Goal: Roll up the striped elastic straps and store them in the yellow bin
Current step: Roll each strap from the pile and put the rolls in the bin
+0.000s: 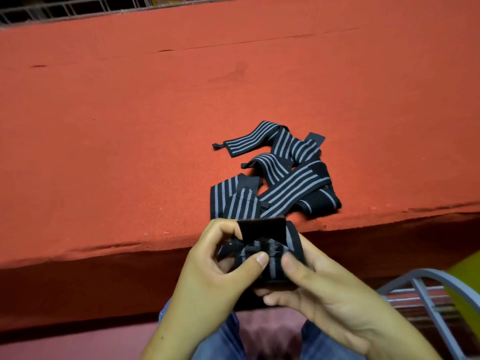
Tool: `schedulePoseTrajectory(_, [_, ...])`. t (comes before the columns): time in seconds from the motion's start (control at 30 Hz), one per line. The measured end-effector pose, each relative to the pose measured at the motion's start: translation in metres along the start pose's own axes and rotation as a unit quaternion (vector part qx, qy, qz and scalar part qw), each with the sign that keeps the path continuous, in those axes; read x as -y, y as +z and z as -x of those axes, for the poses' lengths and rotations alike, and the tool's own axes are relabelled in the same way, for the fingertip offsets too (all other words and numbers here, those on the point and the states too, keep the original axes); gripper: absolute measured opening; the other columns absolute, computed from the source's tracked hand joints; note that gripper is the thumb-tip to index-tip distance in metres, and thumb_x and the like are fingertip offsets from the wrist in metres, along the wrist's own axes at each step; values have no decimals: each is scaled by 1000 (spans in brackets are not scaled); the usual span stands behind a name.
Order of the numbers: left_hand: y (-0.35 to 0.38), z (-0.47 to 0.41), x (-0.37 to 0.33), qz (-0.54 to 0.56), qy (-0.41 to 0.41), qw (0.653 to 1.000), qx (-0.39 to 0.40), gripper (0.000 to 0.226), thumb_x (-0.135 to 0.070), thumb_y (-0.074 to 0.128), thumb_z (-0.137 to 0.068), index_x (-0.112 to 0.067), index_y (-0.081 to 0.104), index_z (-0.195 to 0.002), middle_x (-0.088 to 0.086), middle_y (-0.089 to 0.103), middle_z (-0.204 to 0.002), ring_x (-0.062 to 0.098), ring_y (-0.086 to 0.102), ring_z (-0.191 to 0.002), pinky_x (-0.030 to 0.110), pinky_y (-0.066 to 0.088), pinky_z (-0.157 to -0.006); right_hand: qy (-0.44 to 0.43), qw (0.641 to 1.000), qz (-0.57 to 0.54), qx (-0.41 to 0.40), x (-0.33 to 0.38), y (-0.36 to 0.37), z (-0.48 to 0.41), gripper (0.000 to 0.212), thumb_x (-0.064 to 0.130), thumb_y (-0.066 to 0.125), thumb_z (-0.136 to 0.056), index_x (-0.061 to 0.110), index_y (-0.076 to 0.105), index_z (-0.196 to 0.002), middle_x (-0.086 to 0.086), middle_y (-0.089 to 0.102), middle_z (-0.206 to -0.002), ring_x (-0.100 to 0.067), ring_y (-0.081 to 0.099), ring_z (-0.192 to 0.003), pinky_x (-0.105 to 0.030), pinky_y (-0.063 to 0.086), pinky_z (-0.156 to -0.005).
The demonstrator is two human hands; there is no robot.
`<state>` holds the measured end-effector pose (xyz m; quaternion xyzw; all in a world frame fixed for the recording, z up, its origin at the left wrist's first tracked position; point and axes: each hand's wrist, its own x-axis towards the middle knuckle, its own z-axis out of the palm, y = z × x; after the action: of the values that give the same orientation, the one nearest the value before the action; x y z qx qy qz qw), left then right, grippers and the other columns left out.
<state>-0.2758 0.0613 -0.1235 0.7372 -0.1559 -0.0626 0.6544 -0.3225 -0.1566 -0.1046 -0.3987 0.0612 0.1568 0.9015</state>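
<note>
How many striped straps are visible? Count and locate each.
4, probably: one half-rolled strap held by the left hand and right hand; three overlapping on the red surface: the top strap, the diagonal strap, the left folded strap. The tangle may hide more.

Red-orange felt covers a broad platform [130,113] that fills the view under warm, dim light.
A thin seam [246,42] runs across the covering toward the far side, and a faint smudge [228,72] marks the nap near the middle. Beyond the far edge stands a pale wire grid [78,7] with darkness behind it. The platform's near face falls in deep shadow to a pinkish floor [65,344]. A grey metal tube frame [426,294] sits at lower right.
</note>
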Motion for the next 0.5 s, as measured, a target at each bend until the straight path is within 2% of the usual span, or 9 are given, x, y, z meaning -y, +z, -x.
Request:
schedulePoseTrajectory(0.03, [0,0,-1,12,-4,1000,2,32,-13,79,-79,-4,63,-105,14,67,-103,26,69,-100,28,58,-84,35,997,62,15,-33,13,-2,70,40,101,-65,36,72,-129,-15,71,-134,-22,74,-101,-31,63,-82])
schedulePoseTrajectory(0.07, [0,0,-2,21,-9,1000,5,31,-12,79,-80,-3,63,-105,16,67,-103,29,68,-101,27,57,-84,29,998,54,35,-25,13,-1,65,32,100,-69,36,72,-128,-17,71,-132,-21,74,-97,-31,63,-83])
schedulePoseTrajectory(0.1, [1,0,-2,26,-13,1000,9,30,-11,78,-80,-4,64,-106,16,68,-103,31,68,-102,26,57,-85,27,993,115,1,-43,14,-7,60,25,98,-74,36,72,-127,-18,72,-129,-21,73,-91,-32,63,-84])
schedulePoseTrajectory(0.13, [2,0,-5,32,-17,999,14,29,-11,78,-81,-6,65,-106,15,69,-103,29,69,-103,25,57,-85,27,994,106,-20,-42,12,-8,56,20,94,-76,35,73,-126,-19,73,-124,-22,72,-85,-33,64,-82])
schedulePoseTrajectory(0.2, [2,1,-5,38,-23,999,17,27,-12,79,-82,-9,67,-105,13,71,-103,23,70,-101,24,57,-84,29,993,106,-52,-36,11,-10,57,19,88,-73,30,72,-127,-21,75,-113,-27,71,-77,-31,64,-74])
schedulePoseTrajectory(0.27, [1,0,-6,40,-20,999,12,26,-17,80,-82,-10,67,-104,13,71,-101,18,70,-98,23,56,-83,38,991,124,-44,-41,16,-9,57,20,87,-72,27,72,-127,-19,76,-110,-29,71,-74,-31,64,-70])
schedulePoseTrajectory(0.37, [1,-1,-5,49,-21,999,12,31,-32,81,-79,-14,69,-102,14,71,-100,17,70,-97,22,56,-83,33,990,118,-66,-40,17,-10,54,22,86,-74,28,72,-125,-16,76,-106,-28,71,-73,-30,64,-69])
schedulePoseTrajectory(0.5, [2,-2,-6,43,-21,999,11,35,-38,78,-78,-15,70,-102,10,72,-97,11,69,-91,18,54,-78,32,988,142,-59,-37,16,-10,43,18,89,-83,33,73,-121,-14,75,-101,-24,70,-70,-32,64,-75])
